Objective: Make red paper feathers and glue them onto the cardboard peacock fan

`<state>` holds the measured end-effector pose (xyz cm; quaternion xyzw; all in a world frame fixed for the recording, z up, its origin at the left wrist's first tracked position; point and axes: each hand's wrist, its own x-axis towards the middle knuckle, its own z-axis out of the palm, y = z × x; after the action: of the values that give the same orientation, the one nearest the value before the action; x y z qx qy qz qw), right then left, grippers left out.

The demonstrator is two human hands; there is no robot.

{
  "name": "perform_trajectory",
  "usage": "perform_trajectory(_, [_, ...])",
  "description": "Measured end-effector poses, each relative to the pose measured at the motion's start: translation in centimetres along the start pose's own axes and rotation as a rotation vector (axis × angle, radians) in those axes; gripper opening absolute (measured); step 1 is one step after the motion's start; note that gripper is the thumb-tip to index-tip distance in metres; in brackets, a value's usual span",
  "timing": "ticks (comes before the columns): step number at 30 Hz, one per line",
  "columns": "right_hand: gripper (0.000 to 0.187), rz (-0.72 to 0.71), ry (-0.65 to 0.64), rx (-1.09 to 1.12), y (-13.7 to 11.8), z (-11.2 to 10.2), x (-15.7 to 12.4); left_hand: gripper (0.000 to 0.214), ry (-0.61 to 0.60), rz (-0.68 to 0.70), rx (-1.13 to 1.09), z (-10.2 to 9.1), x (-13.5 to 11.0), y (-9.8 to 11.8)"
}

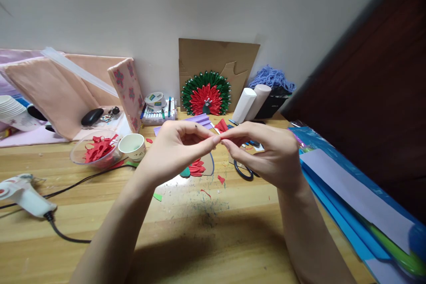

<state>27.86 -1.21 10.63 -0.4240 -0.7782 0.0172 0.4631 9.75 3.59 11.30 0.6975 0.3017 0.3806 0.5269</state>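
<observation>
My left hand (176,151) and my right hand (266,153) meet fingertip to fingertip above the wooden desk (199,230). Both are closed in a pinch on a small red paper piece (222,141), of which only a sliver shows between the fingers. Under the hands lie a cluster of folded red paper petals (197,167), a green scrap and black-handled scissors (244,171). Small red and green offcuts are scattered on the wood nearby.
A clear bowl of red paper pieces (96,151) and a white paper cup (133,146) stand left. A glue gun (25,195) with its cord lies at far left. Red-and-green paper peacock (206,93) leans on cardboard at the back. Blue and lilac paper sheets (349,191) lie right.
</observation>
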Motion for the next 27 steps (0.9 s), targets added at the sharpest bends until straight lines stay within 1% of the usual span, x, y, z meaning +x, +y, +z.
perform_trajectory(5, [0.008, 0.099, 0.01, 0.081, -0.1, 0.1, 0.0, 0.005, 0.014, -0.045, 0.013, 0.0, 0.1, 0.2])
perform_trajectory(8, [0.007, 0.152, -0.002, 0.139, -0.1, 0.1, 0.0, 0.006, 0.017, -0.05, 0.024, 0.1, 0.1, 0.2])
perform_trajectory(12, [0.007, 0.261, -0.038, 0.254, 0.0, 0.0, 0.2, 0.009, 0.014, -0.038, 0.035, 0.3, 0.3, -0.1])
perform_trajectory(14, [0.006, 0.292, -0.04, 0.275, 0.1, 0.0, 0.2, 0.011, 0.017, -0.024, 0.045, 0.5, 0.3, -0.2])
perform_trajectory(17, [0.003, 0.299, -0.031, 0.256, 0.1, 0.0, 0.2, 0.013, 0.03, 0.003, 0.068, 0.7, 0.3, -0.3])
perform_trajectory(21, [0.003, 0.299, -0.021, 0.268, -0.1, 0.2, 0.2, 0.007, 0.046, 0.041, 0.073, 1.0, 0.3, -0.2])
perform_trajectory(25, [0.009, 0.392, -0.001, 0.371, 0.0, 0.3, 0.3, 0.006, 0.072, 0.1, 0.106, 1.4, 0.3, 0.0])
perform_trajectory(27, [0.014, 0.443, -0.034, 0.446, 0.2, 0.3, 0.3, 0.006, 0.084, 0.135, 0.142, 1.6, 0.2, 0.0])
